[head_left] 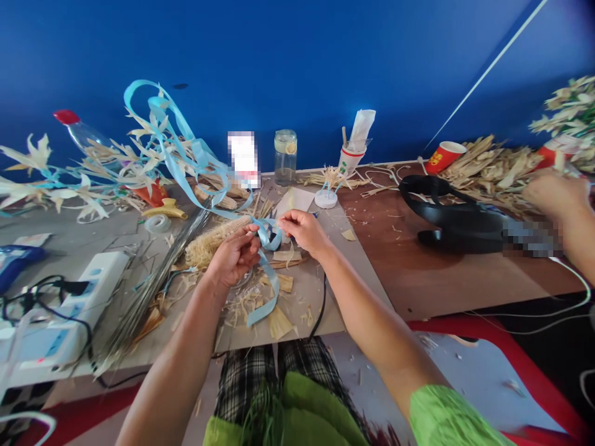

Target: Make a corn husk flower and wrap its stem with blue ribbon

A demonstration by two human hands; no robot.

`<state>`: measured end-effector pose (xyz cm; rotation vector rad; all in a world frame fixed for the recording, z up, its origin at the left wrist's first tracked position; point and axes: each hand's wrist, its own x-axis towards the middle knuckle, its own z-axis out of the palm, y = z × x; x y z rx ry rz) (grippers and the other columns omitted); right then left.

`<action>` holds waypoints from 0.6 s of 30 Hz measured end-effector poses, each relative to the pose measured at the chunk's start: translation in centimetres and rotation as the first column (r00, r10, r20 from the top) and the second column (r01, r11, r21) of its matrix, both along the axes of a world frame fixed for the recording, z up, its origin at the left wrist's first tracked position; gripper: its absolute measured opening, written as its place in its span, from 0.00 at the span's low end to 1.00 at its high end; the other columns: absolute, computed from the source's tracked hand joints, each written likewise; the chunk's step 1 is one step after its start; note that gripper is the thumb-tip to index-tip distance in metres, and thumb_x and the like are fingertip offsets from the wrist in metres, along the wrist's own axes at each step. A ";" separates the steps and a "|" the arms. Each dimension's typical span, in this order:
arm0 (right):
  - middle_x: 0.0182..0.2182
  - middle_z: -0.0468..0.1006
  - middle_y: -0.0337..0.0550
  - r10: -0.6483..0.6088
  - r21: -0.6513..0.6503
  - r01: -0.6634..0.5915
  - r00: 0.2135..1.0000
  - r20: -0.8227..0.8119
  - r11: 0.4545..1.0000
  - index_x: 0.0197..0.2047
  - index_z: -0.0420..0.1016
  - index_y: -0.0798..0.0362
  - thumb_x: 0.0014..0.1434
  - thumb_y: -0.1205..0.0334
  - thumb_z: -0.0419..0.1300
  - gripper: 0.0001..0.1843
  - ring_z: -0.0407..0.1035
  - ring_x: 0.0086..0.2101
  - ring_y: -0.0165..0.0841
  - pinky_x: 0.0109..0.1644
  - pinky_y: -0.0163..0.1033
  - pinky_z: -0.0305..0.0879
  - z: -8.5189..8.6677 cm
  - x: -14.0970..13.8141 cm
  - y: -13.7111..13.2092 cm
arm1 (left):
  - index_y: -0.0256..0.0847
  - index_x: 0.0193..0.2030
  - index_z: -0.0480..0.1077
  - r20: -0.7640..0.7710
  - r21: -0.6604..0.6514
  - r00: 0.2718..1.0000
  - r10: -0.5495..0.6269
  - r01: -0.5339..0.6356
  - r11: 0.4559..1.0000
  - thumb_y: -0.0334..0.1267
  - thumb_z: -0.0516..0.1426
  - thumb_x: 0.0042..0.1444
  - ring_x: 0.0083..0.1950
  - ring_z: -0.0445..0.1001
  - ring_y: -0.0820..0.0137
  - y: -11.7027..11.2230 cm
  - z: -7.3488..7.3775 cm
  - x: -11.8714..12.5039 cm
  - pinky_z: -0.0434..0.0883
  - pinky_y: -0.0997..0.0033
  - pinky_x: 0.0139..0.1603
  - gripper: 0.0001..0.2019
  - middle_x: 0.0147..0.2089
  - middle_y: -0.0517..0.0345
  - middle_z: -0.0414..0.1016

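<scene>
A light blue ribbon (264,282) is looped between my two hands, with one tail hanging over the table's front part. Its longer run curls up to the left above pale husk flowers (83,179). My left hand (237,254) has its thumb and fingers closed on the ribbon. From the other side my right hand (304,232) pinches the loop with thumb and forefinger. Under and around my hands lie a pale fibrous bundle (209,244), scraps of dried corn husk (280,322) and a sheaf of thin wires (160,272).
A white power strip (93,291) with black cables stands at the left. Toward the back are a clear bottle (285,158), a paper cup (352,160) and a white round base (326,198). At right, another person's hand (558,195) is near a black object (460,223) and husk piles (493,170).
</scene>
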<state>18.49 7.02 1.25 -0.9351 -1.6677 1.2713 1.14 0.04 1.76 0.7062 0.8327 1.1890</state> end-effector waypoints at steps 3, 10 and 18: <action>0.20 0.66 0.34 -0.016 0.030 0.016 1.000 0.009 0.999 0.29 0.70 0.56 0.52 0.56 0.57 0.10 0.58 0.23 0.25 0.29 0.32 0.56 0.2 0.1 0.0 | 0.36 0.37 0.68 0.006 0.003 1.000 -0.031 0.031 1.000 0.31 0.58 0.52 0.14 0.51 0.86 -0.1 0.0 0.2 0.53 0.84 0.16 0.05 0.25 0.63 0.67; 0.24 0.70 0.38 0.073 0.108 -0.087 0.989 0.126 0.990 0.29 0.70 0.56 0.52 0.57 0.56 0.10 0.62 0.27 0.28 0.33 0.33 0.58 0.6 0.1 -0.3 | 0.37 0.43 0.67 -0.027 -0.048 0.990 -0.137 0.135 0.990 0.32 0.60 0.50 0.13 0.51 0.86 -0.3 0.0 0.6 0.51 0.84 0.16 0.13 0.21 0.66 0.64; 0.25 0.71 0.38 0.109 0.114 -0.137 0.969 0.223 0.984 0.29 0.72 0.57 0.53 0.59 0.56 0.10 0.62 0.28 0.27 0.34 0.32 0.57 0.7 0.1 -0.6 | 0.34 0.39 0.68 0.002 -0.137 0.983 -0.183 0.181 0.974 0.32 0.60 0.49 0.12 0.48 0.87 -0.3 -0.4 0.4 0.50 0.84 0.14 0.10 0.19 0.65 0.65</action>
